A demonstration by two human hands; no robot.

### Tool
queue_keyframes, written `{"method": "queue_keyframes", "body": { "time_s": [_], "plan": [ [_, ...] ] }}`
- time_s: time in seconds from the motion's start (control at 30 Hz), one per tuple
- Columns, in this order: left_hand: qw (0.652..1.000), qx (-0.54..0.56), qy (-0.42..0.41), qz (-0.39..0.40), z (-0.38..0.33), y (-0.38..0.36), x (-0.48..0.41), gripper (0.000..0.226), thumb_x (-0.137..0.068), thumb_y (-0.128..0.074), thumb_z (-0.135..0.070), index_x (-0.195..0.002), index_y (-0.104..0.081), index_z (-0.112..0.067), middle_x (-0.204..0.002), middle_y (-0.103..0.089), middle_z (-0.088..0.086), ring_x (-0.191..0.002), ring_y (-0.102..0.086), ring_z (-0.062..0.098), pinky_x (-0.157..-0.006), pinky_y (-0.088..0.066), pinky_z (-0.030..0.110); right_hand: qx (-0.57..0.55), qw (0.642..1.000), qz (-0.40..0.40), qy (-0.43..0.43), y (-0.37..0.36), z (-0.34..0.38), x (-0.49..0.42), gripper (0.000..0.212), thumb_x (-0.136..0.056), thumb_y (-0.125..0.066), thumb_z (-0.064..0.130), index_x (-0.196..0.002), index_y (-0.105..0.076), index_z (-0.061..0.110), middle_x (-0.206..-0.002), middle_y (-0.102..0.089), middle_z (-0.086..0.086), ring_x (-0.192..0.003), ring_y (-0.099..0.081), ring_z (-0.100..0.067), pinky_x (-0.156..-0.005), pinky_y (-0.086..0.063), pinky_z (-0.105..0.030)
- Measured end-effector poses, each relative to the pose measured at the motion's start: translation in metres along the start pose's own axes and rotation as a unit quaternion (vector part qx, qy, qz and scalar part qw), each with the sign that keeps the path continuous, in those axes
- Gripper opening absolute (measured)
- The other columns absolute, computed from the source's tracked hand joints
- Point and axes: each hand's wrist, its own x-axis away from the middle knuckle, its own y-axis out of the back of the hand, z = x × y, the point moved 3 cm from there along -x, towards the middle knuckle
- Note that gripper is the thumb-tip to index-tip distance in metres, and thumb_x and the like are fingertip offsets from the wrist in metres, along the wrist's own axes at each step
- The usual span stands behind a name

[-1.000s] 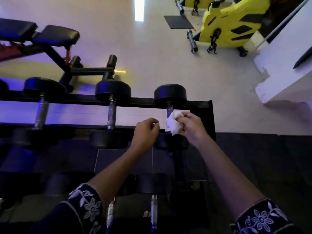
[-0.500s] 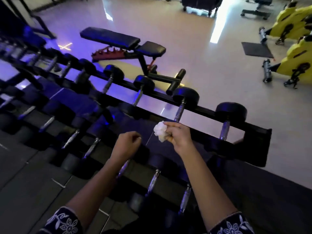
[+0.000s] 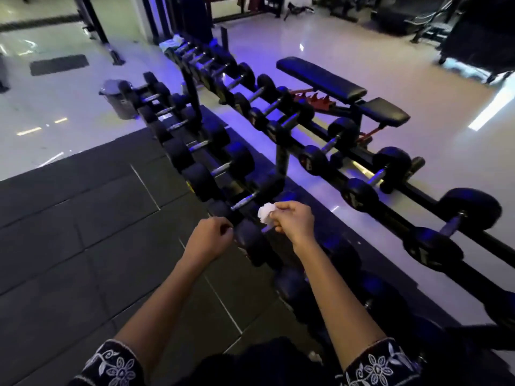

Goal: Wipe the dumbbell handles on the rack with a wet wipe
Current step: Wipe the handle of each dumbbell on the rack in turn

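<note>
right hand (image 3: 292,218) pinches wipe (image 3: 266,214) | handle (image 3: 243,201) just far-left of it — axis near-left to far-right | left hand (image 3: 211,238) curled, empty | right nearer

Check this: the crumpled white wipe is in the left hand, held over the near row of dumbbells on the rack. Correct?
Wrong hand. The head view shows the crumpled white wipe pinched in the right hand; the left hand is curled and holds nothing. The rest stands: the wipe is held over the near row of dumbbells on the rack.
</note>
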Motion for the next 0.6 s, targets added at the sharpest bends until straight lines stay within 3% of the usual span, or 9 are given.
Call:
{"method": "queue_keyframes", "body": {
  "time_s": [0.07,0.17,0.47,0.6],
  "plan": [
    [1.0,-0.012,0.004,-0.009,0.033,0.032,-0.006,0.017,-0.082,-0.061,-0.011,-0.09,-0.076,-0.011,-0.088,-0.074,0.009,-0.085,-0.068,0.027,-0.073,-0.053,0.036,0.09,0.995,-0.007,0.046,-0.055,0.01,0.003,0.018,-0.067,-0.071,0.015,-0.085,-0.072,0.016,-0.075,-0.071,-0.002,-0.071,-0.068,-0.02,-0.069,-0.058,-0.04],
    [0.999,-0.023,0.019,-0.034,0.075,0.07,-0.022,0.019,-0.084,-0.058,-0.013,-0.093,-0.075,-0.009,-0.093,-0.073,0.012,-0.09,-0.067,0.03,-0.076,-0.053,0.039,0.2,0.975,0.007,0.101,-0.125,0.027,0.002,0.016,-0.075,-0.063,0.023,-0.089,-0.07,0.022,-0.087,-0.072,-0.002,-0.087,-0.065,-0.024,-0.077,-0.053,-0.036],
    [0.998,-0.04,0.03,-0.036,0.189,0.136,-0.166,0.021,-0.087,-0.058,-0.012,-0.1,-0.073,-0.005,-0.102,-0.071,0.016,-0.097,-0.065,0.032,-0.082,-0.052,0.038,0.271,0.946,0.015,0.178,-0.281,0.067,-0.111,0.024,-0.088,-0.055,0.027,-0.091,-0.067,0.006,-0.089,-0.07,-0.017,-0.088,-0.062,-0.034,-0.073,-0.045,-0.036],
    [0.996,-0.056,0.062,-0.03,0.241,0.182,-0.253,0.023,-0.09,-0.058,-0.014,-0.107,-0.072,-0.007,-0.108,-0.069,0.014,-0.102,-0.063,0.031,-0.085,-0.049,0.036,0.278,0.945,0.042,0.168,-0.363,0.105,-0.181,0.028,-0.09,-0.054,0.032,-0.089,-0.068,0.007,-0.09,-0.07,-0.014,-0.089,-0.063,-0.031,-0.065,-0.038,-0.03]
  ]
}}
